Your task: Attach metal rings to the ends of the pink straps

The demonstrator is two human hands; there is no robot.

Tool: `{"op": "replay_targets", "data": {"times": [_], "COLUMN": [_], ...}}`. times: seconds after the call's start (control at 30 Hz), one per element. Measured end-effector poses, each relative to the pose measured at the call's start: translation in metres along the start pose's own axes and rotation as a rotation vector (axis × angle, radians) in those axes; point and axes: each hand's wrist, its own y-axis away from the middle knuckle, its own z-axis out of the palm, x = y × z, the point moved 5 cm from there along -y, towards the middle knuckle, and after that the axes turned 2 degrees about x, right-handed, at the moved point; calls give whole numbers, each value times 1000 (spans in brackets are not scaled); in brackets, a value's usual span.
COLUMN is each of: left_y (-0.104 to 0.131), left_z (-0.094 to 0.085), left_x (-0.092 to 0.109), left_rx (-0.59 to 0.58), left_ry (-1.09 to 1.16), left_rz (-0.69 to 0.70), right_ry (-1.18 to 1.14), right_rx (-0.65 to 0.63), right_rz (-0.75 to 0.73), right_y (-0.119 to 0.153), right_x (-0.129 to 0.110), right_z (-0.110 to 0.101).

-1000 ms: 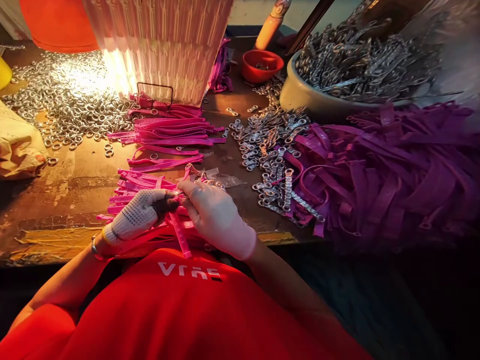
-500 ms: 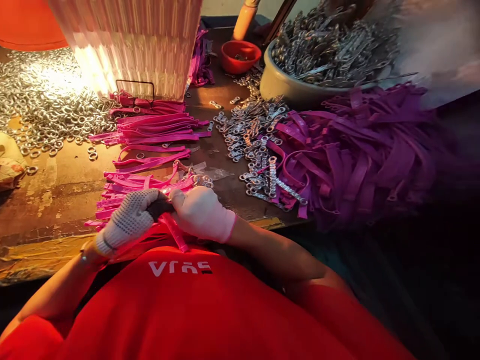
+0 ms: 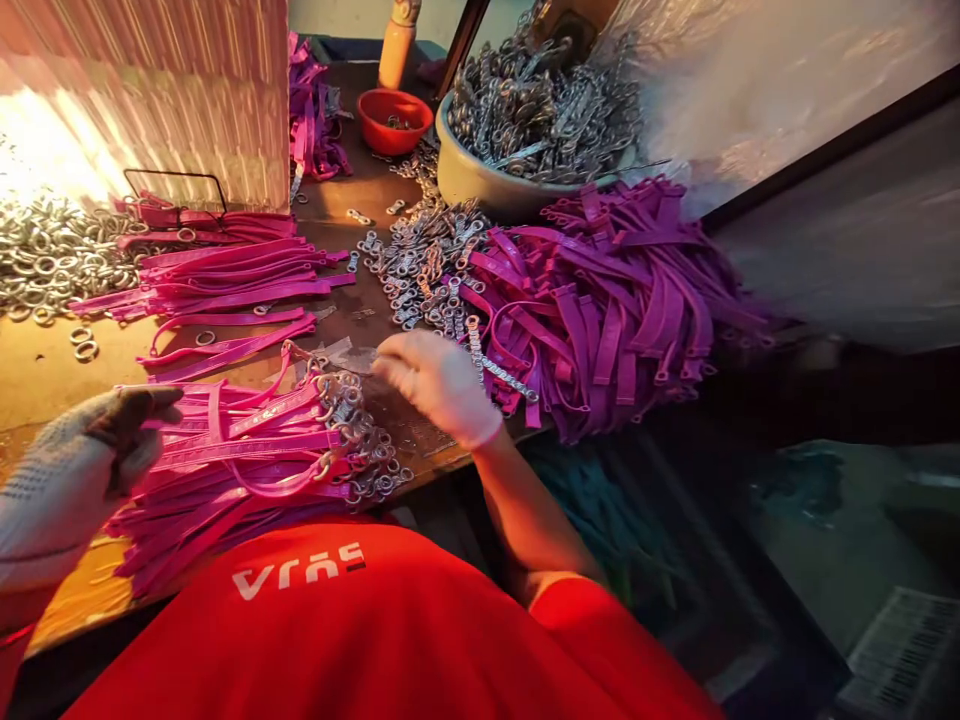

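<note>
My left hand [image 3: 71, 480], in a dotted knit glove, rests at the left end of a pile of pink straps [image 3: 240, 440] near the table's front edge. Its dark fingertips touch the strap ends, and a grip cannot be made out. The straps' right ends carry metal rings [image 3: 360, 450]. My right hand [image 3: 439, 385], in a plain white glove, hovers blurred just right of those rings with nothing seen in it. It is close to a spread of loose metal clips [image 3: 420, 265].
A heap of purple straps [image 3: 615, 300] lies to the right. Behind it stands a bowl [image 3: 469, 185] heaped with metal clips, with a small red bowl [image 3: 394, 115] beside it. More pink straps [image 3: 225, 275] and loose rings [image 3: 45, 260] lie at the left under a lit ribbed shade [image 3: 150, 100].
My hands have parted: the left moved out to the left, the right to the right toward the clips. The strap they held lies on the pink pile. The view has swung right.
</note>
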Motion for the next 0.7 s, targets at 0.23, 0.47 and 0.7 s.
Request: {"op": "replay_targets", "data": {"times": [0.23,0.47,0.7], "left_y": [-4,3,10], "left_z": [72,76,73], "left_x": [0,-18,-17], "left_rx": [-148,-305,-121], "left_ry": [457,562,379], "left_rz": [-434,-433,-228], "right_ry": [335,159,-295], "right_rx": [-147,26,145], "right_rz": [109,255,4], "right_y": [-51,-58,-25], "right_x": [106,118,-7], "right_z": [52,70,19]}}
